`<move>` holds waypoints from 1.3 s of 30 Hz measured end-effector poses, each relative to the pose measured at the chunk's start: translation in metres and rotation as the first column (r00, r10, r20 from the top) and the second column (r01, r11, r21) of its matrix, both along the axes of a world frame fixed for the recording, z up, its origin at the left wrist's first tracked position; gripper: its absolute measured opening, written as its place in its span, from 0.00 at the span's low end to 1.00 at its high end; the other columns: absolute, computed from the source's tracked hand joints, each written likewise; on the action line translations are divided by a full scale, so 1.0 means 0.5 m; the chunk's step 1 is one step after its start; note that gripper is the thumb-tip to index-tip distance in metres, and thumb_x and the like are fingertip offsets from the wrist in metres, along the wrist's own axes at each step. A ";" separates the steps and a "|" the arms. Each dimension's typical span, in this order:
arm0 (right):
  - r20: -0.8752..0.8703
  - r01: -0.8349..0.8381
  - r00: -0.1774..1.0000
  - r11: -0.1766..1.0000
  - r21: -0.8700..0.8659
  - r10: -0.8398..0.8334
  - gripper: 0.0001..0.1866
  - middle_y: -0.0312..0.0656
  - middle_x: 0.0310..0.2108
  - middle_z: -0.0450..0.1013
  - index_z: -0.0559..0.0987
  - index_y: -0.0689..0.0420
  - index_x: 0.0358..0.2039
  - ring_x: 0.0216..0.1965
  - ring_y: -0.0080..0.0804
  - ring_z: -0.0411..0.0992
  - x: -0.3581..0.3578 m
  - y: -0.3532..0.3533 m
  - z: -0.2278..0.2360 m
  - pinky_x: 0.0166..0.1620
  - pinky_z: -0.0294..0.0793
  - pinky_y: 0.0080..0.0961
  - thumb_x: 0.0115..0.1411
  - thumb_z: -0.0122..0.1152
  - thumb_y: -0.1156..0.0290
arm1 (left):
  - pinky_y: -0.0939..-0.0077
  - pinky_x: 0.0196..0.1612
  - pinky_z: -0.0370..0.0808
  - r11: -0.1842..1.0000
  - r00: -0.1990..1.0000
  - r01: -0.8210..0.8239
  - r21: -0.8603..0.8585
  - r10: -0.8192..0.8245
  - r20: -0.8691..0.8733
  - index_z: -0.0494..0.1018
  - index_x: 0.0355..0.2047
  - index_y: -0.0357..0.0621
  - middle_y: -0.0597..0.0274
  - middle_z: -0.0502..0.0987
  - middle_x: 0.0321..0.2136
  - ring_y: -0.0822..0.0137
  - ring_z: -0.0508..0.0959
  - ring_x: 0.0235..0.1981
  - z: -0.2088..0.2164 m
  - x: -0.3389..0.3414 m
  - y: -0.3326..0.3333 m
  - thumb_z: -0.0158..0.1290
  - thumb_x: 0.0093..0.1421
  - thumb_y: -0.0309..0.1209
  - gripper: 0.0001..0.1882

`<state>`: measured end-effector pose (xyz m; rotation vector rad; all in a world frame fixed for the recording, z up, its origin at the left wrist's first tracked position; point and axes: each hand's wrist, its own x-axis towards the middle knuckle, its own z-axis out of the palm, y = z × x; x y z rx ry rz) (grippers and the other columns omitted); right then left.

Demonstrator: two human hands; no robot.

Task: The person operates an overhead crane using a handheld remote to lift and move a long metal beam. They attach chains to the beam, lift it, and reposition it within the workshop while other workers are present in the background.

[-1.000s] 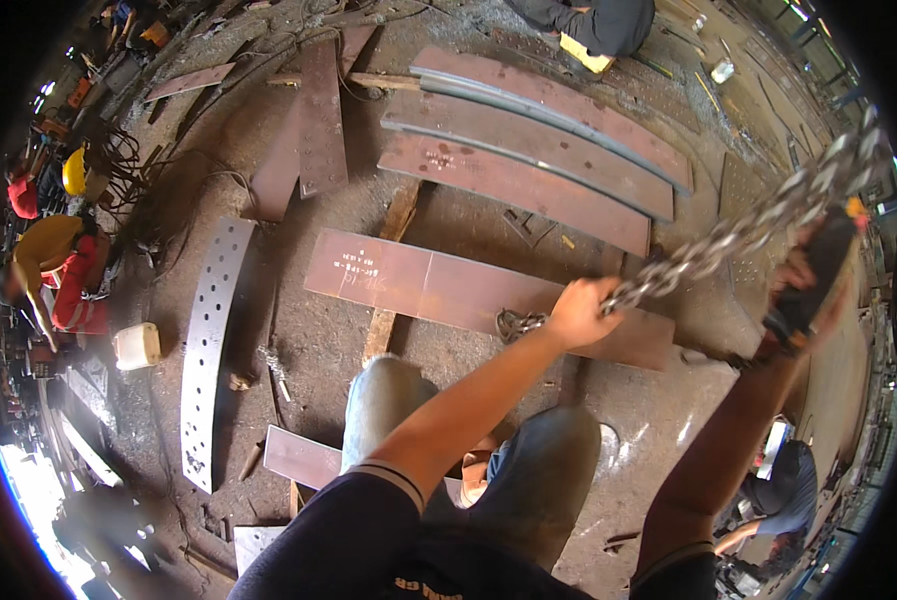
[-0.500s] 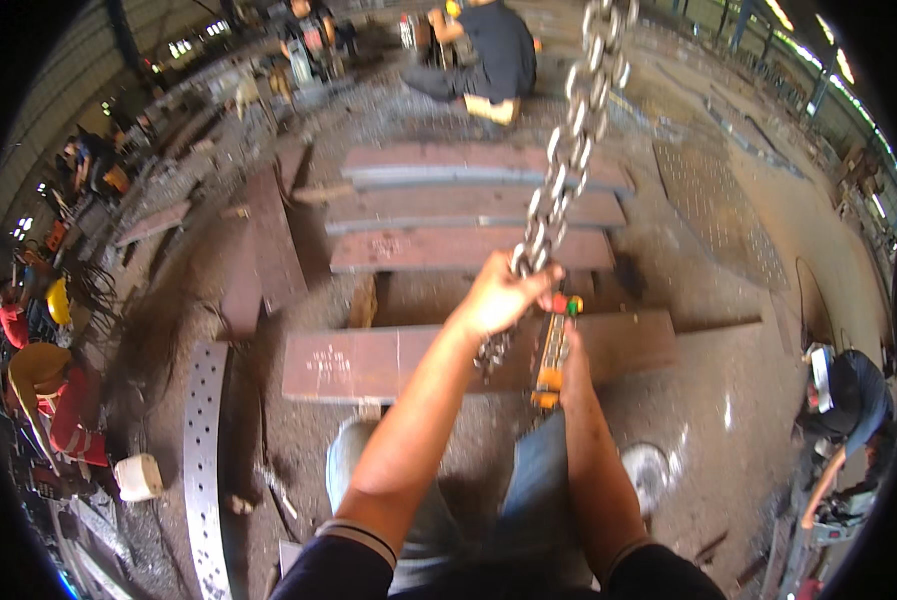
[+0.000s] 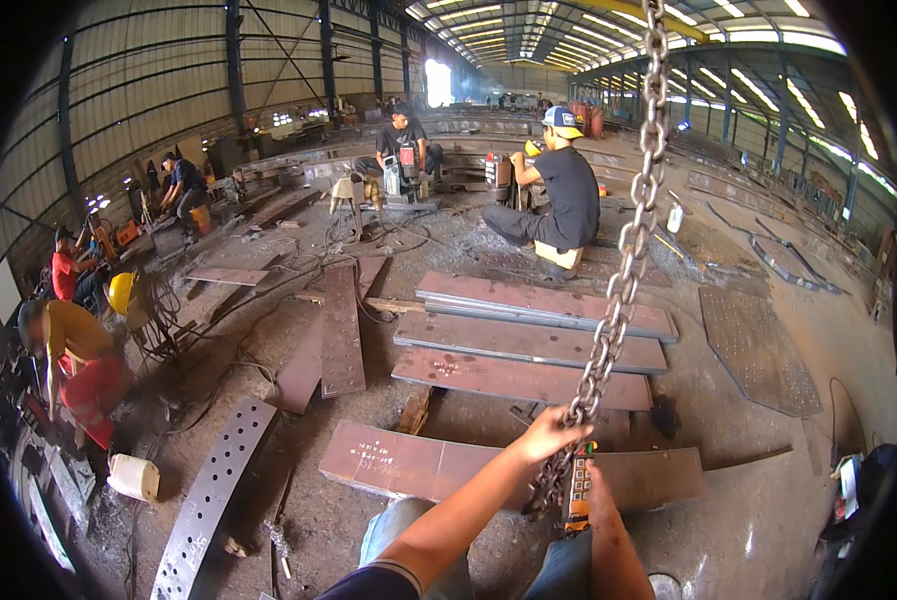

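Note:
A heavy steel chain point(image 3: 625, 280) hangs from above on the right of centre, its lower links bunched near my knees. My left hand point(image 3: 551, 436) is closed around it near its lower end. Just below and to the right, my right hand point(image 3: 602, 492) holds an orange push-button remote control point(image 3: 577, 495) upright, thumb along its side. The remote has rows of buttons and a red and green top. Behind both hands lies a long brown steel plate point(image 3: 398, 458) with chalk marks, partly hidden by my left forearm.
Stacked steel plates point(image 3: 528, 340) lie ahead on supports. A perforated steel strip point(image 3: 218, 490) curves at the left, near a white jerrycan point(image 3: 134, 477). One person point(image 3: 563, 190) sits ahead; another person point(image 3: 78, 345) bends over at the left. A dotted plate point(image 3: 758, 350) lies at the right.
The view has tilted up, showing more of the hall and roof. My hands now appear lower in the picture, still at the chain and remote control.

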<state>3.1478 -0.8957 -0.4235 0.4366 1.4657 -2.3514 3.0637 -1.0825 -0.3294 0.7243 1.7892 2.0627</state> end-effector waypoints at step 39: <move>-0.111 0.065 0.992 0.998 0.023 -0.062 0.19 0.40 0.33 0.78 0.74 0.52 0.51 0.27 0.28 0.78 -0.069 -0.019 -0.059 0.29 0.80 0.29 0.71 0.46 0.52 | 0.77 0.37 0.77 0.925 0.942 -0.301 -0.232 0.326 0.075 0.83 0.36 0.39 0.68 0.84 0.29 0.80 0.79 0.32 -0.275 0.039 -0.018 0.67 0.58 0.35 0.12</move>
